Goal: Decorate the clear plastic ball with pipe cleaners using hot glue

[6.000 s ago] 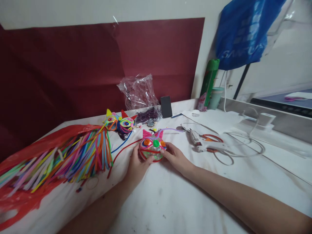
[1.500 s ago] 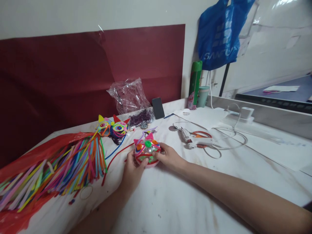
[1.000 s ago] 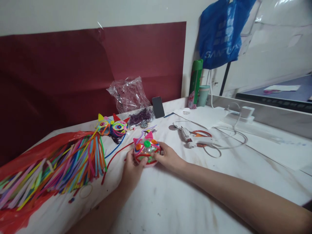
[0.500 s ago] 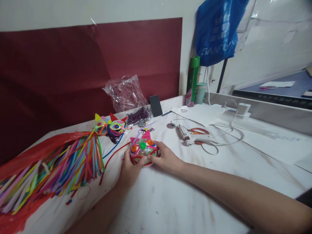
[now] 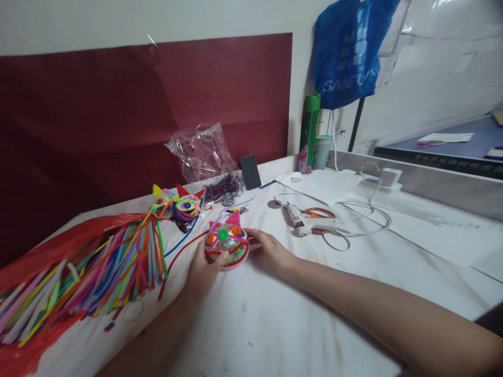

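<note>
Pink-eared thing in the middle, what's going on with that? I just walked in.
A person's left hand holds the small, clear, cat-faced piece, thumb across its front. The right hand is half open at its other side; whether it touches is hard to tell. Farther back, to the left, sit two similar pieces, near colorful strips on red plastic. A white glue gun lies to the right.

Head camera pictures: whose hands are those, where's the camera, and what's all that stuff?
They are one person's own bare hands, not a machine. The camera, worn on that person's head, looks forward and down in every picture. The left hand holds a decorated cat face; the right hand is close beside it, but I can't tell if it touches. On the white table are colourful strips on red plastic, a yellow-eared face, a red-eared face and a glue gun.
</note>
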`<action>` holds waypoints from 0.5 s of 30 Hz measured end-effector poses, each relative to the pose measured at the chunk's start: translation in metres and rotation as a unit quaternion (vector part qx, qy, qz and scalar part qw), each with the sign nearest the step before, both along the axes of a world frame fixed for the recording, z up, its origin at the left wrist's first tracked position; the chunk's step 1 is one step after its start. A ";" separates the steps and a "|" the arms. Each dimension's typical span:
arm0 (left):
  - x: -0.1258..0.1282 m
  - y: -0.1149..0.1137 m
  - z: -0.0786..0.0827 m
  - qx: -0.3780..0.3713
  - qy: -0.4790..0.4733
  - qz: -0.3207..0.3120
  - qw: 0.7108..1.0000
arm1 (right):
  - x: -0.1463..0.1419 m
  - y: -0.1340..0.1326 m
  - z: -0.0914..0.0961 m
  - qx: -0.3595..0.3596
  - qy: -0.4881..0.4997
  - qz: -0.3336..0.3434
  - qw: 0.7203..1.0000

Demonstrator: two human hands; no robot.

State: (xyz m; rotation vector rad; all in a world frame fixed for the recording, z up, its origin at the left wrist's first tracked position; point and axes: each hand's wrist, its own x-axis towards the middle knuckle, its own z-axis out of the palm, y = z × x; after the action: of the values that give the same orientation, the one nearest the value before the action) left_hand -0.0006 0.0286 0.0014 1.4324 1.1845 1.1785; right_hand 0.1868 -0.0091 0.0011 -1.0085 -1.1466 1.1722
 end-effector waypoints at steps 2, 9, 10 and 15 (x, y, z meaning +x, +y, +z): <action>-0.001 0.001 0.003 -0.010 0.001 -0.004 1.000 | 0.002 0.004 -0.002 -0.039 0.054 0.015 0.998; -0.003 0.003 0.001 -0.010 0.009 -0.021 1.000 | 0.002 0.004 0.001 -0.035 0.096 0.023 0.994; -0.003 0.003 -0.001 -0.008 0.009 -0.021 1.000 | 0.002 0.003 0.001 -0.037 0.096 0.024 0.994; -0.003 0.004 -0.005 0.006 0.005 -0.023 1.000 | 0.000 0.003 -0.002 -0.052 0.103 0.024 0.993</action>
State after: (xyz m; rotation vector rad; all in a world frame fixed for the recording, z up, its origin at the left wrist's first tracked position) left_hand -0.0039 0.0328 -0.0041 1.4697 1.1466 1.1495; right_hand 0.1870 -0.0063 -0.0004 -0.9186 -0.9586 1.3530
